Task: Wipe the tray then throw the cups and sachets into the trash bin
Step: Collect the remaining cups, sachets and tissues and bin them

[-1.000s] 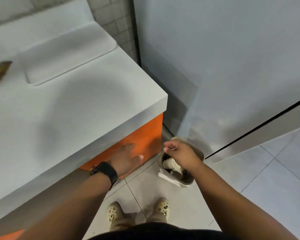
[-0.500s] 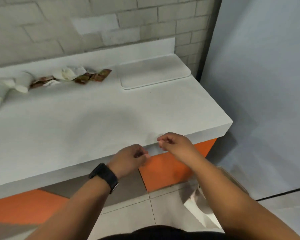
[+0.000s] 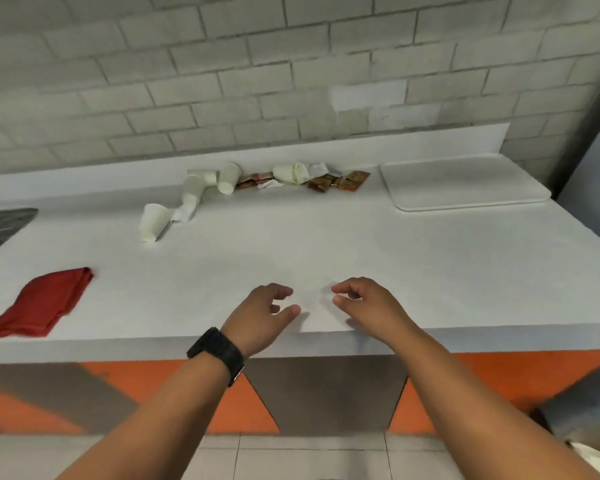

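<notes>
Long white countertop [image 3: 326, 244] against a grey brick wall, flat white rectangular tray [image 3: 465, 183] at its right rear, tipped white paper cups [image 3: 201, 188] and brown sachets [image 3: 336, 181] strewn along the back, folded red cloth [image 3: 42, 303] at front left.

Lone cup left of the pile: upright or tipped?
Tipped. The lone cup lies on its side on the counter, apart from the other cups by the wall.

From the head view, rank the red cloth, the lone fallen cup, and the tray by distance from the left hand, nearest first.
From the left hand:
1. Lone fallen cup, back-left on the counter.
2. Red cloth, far left near the front edge; close to the cup's distance.
3. Tray, back-right corner.
</notes>
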